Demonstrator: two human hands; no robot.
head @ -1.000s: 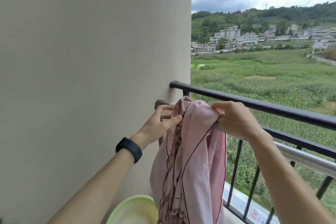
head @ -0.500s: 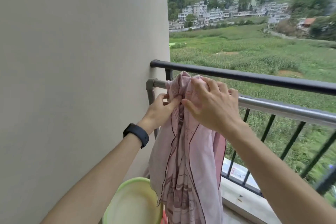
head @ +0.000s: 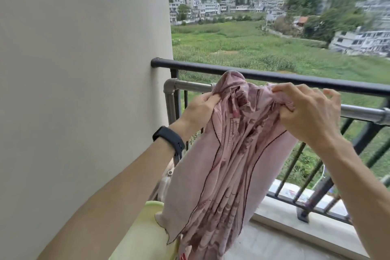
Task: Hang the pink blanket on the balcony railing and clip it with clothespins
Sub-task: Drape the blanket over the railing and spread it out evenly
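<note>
The pink blanket (head: pixel 228 164) is bunched in long folds with dark trim lines and hangs down in front of the balcony railing. Its top edge sits at the height of the silver inner rail (head: pixel 190 86), just below the black top rail (head: pixel 285 77). My left hand (head: pixel 199 110) pinches the blanket's upper left edge. My right hand (head: pixel 310 112) grips a gathered part of the top edge to the right, fingers partly lifted. No clothespins are visible.
A beige wall (head: pixel 84 91) fills the left side and meets the railing ends. A pale green basin (head: pixel 143 236) sits below my left forearm. The tiled ledge (head: pixel 295 224) runs under the black balusters. A black band is on my left wrist.
My right hand has moved to the right along the rail, pulling the top edge of the blanket wider apart from my left hand. The view has shifted right and down.
</note>
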